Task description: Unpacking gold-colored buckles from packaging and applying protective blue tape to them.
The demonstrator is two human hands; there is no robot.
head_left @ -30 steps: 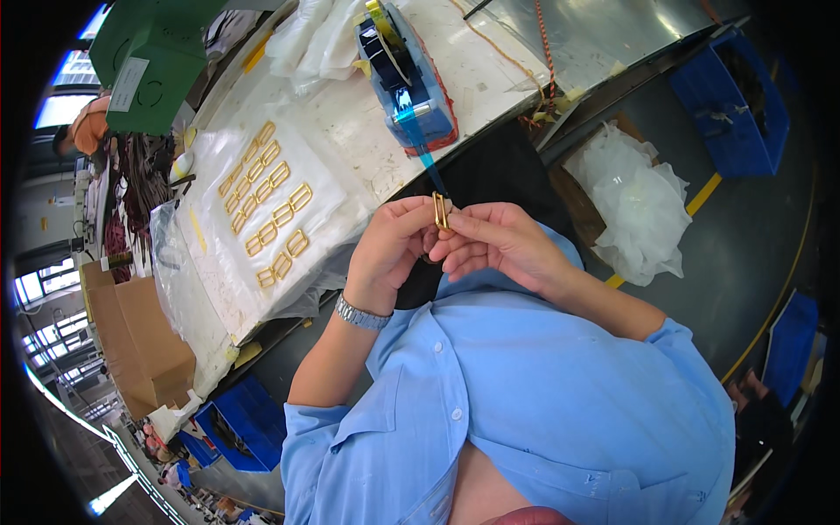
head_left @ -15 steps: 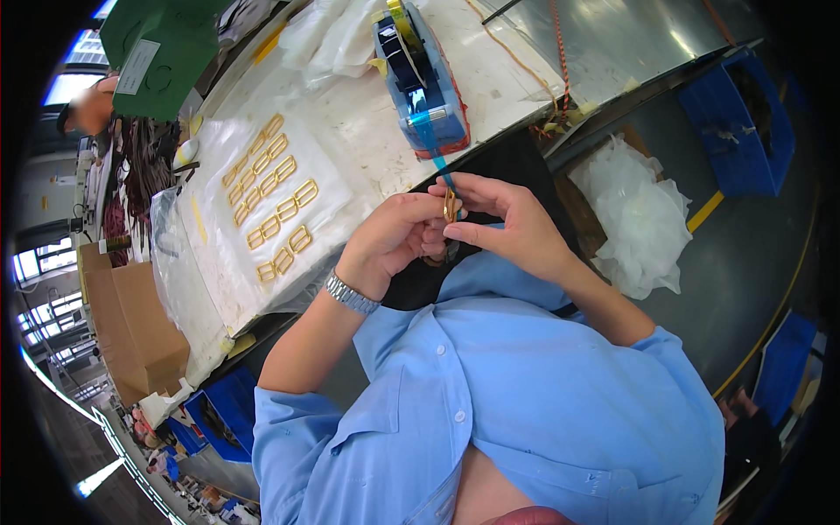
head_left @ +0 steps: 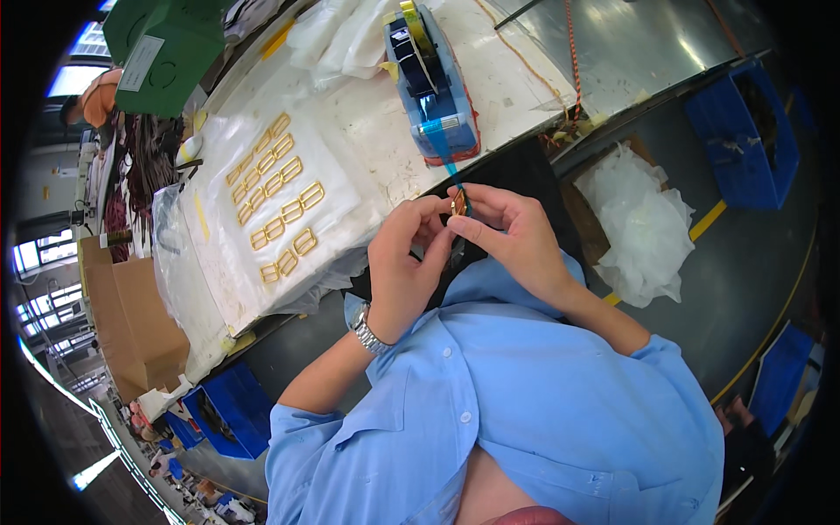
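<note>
Between both hands, just off the table's front edge, is a gold-coloured metal buckle (head_left: 458, 204). My left hand (head_left: 407, 249) pinches it from the left with thumb and fingers closed. From the other side my right hand (head_left: 516, 232) grips it, thumb bent over its near end. A strip of blue tape (head_left: 450, 166) stretches down from the tape dispenser (head_left: 442, 105) to the buckle and lies against it. My fingers hide part of the buckle and the tape's end. On a white sheet (head_left: 328, 197) to the left lie several rows of gold buckles (head_left: 280, 179).
The white worktable (head_left: 516, 83) spans the top. A box with crumpled clear plastic (head_left: 639, 227) stands on the floor at right, near a blue bin (head_left: 744, 131). Cardboard boxes (head_left: 140, 324) and another blue bin (head_left: 232, 411) are at left. A green box (head_left: 166, 57) stands far left.
My left hand has turned more upright and its wrist has come nearer my body. The buckle has tilted between my fingers, with the tape still running to it.
</note>
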